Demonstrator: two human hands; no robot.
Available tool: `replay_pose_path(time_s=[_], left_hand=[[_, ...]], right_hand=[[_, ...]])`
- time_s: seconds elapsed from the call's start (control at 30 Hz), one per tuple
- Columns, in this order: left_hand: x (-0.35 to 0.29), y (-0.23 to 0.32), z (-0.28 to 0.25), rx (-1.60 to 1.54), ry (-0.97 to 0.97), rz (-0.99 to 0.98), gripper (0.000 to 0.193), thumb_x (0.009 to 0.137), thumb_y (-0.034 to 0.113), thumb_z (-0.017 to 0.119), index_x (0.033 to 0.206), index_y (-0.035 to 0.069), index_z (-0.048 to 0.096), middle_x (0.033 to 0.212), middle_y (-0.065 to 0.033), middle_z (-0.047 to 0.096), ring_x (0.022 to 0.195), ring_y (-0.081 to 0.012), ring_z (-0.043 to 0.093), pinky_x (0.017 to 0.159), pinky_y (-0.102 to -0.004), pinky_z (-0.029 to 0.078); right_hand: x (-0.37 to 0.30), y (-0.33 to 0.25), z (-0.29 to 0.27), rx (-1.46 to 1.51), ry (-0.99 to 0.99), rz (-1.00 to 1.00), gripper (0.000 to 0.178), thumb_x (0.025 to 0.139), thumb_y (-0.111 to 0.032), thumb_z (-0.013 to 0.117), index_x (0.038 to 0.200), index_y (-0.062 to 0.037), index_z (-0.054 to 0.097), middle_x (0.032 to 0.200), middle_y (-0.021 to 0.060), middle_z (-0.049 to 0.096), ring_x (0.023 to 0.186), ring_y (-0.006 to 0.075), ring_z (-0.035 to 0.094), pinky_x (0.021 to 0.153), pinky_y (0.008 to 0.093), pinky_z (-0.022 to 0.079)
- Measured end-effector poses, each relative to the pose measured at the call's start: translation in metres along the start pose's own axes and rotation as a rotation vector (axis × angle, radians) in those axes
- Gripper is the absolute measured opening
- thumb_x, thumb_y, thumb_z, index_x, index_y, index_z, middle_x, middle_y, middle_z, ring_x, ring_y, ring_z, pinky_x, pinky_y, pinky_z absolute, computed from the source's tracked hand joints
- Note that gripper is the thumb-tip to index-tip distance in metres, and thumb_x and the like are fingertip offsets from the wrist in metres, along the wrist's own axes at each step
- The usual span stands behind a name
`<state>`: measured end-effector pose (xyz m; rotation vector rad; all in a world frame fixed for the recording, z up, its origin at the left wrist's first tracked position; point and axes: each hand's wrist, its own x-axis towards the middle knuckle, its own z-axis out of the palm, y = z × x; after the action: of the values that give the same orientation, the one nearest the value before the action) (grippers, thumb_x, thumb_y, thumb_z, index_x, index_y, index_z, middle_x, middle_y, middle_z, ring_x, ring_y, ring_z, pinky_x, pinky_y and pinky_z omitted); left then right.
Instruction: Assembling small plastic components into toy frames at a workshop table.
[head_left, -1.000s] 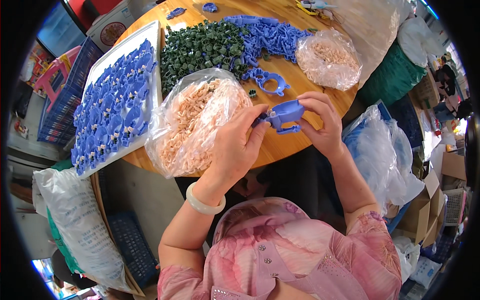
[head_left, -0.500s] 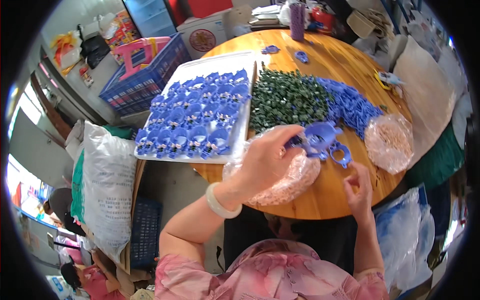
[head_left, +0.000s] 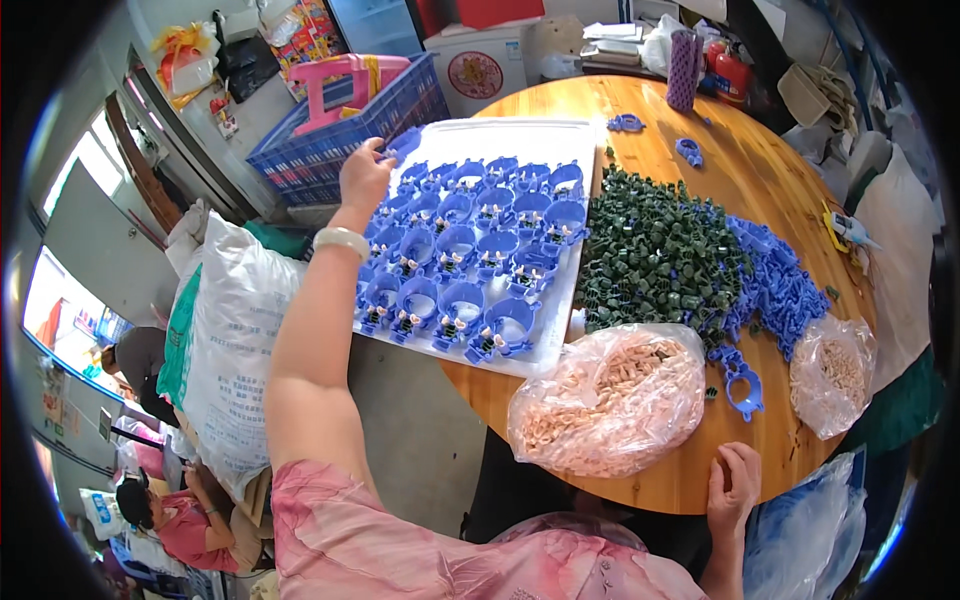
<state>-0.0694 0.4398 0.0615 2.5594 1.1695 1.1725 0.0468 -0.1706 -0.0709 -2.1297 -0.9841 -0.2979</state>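
Observation:
My left hand reaches to the far left corner of a white tray, its fingers closed on a blue plastic ring-shaped part. Rows of similar blue parts with small dark and pale pieces fitted on them cover most of the tray. At the front edge of the round wooden table, my right hand rests with fingers curled in, and nothing shows in it. Beyond it lies a loose blue ring part. A clear plastic bag of small pinkish pieces sits between the tray and that ring.
A heap of dark green pieces lies right of the tray, joined by a pile of blue parts. Farther right are a second bag of pale pieces and a yellow-handled tool. A blue crate stands beyond the tray.
My left hand has swung from above the pinkish pieces to the tray's far left, carrying a blue part. The right hand has drawn back toward the table edge. The view has shifted left.

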Motion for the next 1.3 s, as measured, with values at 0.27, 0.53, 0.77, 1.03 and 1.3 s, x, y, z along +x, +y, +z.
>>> replay_pose_path(time_s=[0.27,0.53,0.77,1.03,1.3], left_hand=[[-0.011,0.021,0.014,-0.856,-0.331,-0.26,0.046,0.082,0.016,0.067,0.121,-0.001,0.052,0.096,-0.0102,0.065,0.081,-0.0175,0.066,0.069,-0.0264,0.052],[-0.104,0.12,-0.037,-1.218,-0.715,-0.33,0.036,0.086,0.016,0.059,0.116,-0.004,0.055,0.097,-0.0087,0.061,0.084,-0.0237,0.066,0.077,-0.0315,0.054],[-0.18,0.174,-0.057,-1.507,-0.98,-0.482,0.03,0.089,0.013,0.054,0.113,-0.004,0.055,0.1,-0.0127,0.064,0.083,-0.0256,0.066,0.078,-0.037,0.054],[-0.24,0.222,-0.048,-1.605,-1.174,-0.532,0.031,0.092,0.016,0.052,0.113,-0.006,0.054,0.093,-0.0169,0.065,0.078,-0.0252,0.067,0.073,-0.0336,0.055],[-0.273,0.235,-0.042,-1.6,-1.049,-0.402,0.033,0.095,0.023,0.051,0.112,-0.004,0.057,0.095,-0.0102,0.064,0.078,-0.0147,0.064,0.074,-0.0277,0.054]], right_hand=[[0.007,-0.003,0.004,-0.014,-0.013,0.012,0.018,0.075,0.009,0.059,0.09,0.0,0.06,0.095,0.014,0.057,0.087,0.0296,0.056,0.075,0.0348,0.046],[0.001,0.005,-0.004,0.141,-0.027,0.068,0.015,0.077,0.008,0.058,0.089,-0.0001,0.06,0.093,0.0134,0.058,0.085,0.0265,0.057,0.074,0.0316,0.046],[0.066,-0.021,-0.024,0.294,0.052,-0.111,0.013,0.081,0.005,0.057,0.093,0.0009,0.061,0.092,0.0094,0.058,0.083,0.0196,0.057,0.073,0.0259,0.045],[0.127,-0.073,-0.006,0.74,-0.291,0.082,0.04,0.082,-0.015,0.069,0.116,-0.0028,0.053,0.093,0.0029,0.058,0.07,0.0045,0.053,0.058,0.0194,0.043],[0.11,-0.066,-0.004,0.981,-0.347,0.349,0.028,0.082,-0.017,0.07,0.099,-0.0008,0.056,0.08,0.0029,0.061,0.061,0.0079,0.058,0.052,0.0207,0.048]])
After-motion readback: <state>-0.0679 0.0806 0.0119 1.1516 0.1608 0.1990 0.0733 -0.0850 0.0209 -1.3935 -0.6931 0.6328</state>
